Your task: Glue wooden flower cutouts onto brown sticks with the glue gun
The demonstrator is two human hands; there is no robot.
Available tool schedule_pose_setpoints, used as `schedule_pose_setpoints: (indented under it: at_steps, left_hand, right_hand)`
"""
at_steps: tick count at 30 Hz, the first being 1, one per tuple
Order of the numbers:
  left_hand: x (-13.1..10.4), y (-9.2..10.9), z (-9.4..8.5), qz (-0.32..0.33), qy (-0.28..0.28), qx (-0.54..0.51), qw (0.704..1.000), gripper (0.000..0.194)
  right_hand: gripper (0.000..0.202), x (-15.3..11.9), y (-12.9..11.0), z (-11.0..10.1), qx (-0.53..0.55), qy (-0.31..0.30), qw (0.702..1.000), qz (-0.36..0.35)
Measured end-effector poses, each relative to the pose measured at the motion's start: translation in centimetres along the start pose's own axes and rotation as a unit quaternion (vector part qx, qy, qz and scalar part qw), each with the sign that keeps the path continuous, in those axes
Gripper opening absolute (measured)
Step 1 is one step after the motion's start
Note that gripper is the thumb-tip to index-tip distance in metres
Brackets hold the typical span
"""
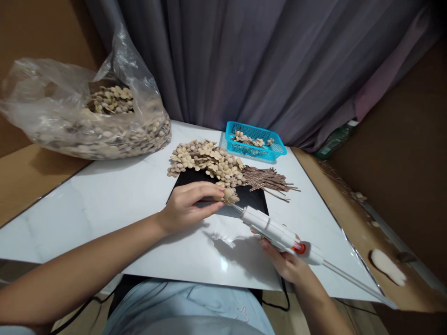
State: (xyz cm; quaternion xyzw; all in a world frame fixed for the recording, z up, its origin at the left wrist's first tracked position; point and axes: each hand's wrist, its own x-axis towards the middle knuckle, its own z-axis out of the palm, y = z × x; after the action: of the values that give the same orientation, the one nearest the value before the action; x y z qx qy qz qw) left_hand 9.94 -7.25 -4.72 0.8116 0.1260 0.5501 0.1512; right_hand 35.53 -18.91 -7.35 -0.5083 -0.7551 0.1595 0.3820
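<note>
My left hand [192, 204] is closed in a pinch, with thumb and fingertips on a thin brown stem [208, 201]. Right at those fingertips is a beige flower-shaped piece [230, 194]; whether it is joined to the stem I cannot tell. My right hand [288, 265] is wrapped round a white hot glue gun [268, 225], tilted so its metal nozzle meets the pinched spot. A long clear glue stick [356, 279] sticks out of the gun's back end. Behind my left hand lies a heap of beige flower pieces [206, 158], partly over a black mat [253, 200].
A bundle of brown stems [268, 179] lies right of the heap. Behind it stands a blue basket [256, 155] holding flowers on stems. A large clear plastic bag [104, 135] of flower pieces sits at the left. A white marbled table [146, 258] lies beneath; grey curtains [237, 60] hang behind.
</note>
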Motion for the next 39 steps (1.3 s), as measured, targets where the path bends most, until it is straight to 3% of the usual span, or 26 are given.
schedule_pose_setpoints:
  at_steps: [34,39]
  left_hand:
    - [0.14,0.52,-0.07,0.005,0.002,0.01,1.0,0.023]
    - [0.23,0.55,-0.06,0.004,0.005,0.017,1.0,0.02]
  right_hand:
    - [0.016,0.0,-0.33,0.27,-0.005,-0.009,1.0,0.021]
    - [0.017,-0.07,-0.26,0.64,-0.04,0.028,0.999,-0.015]
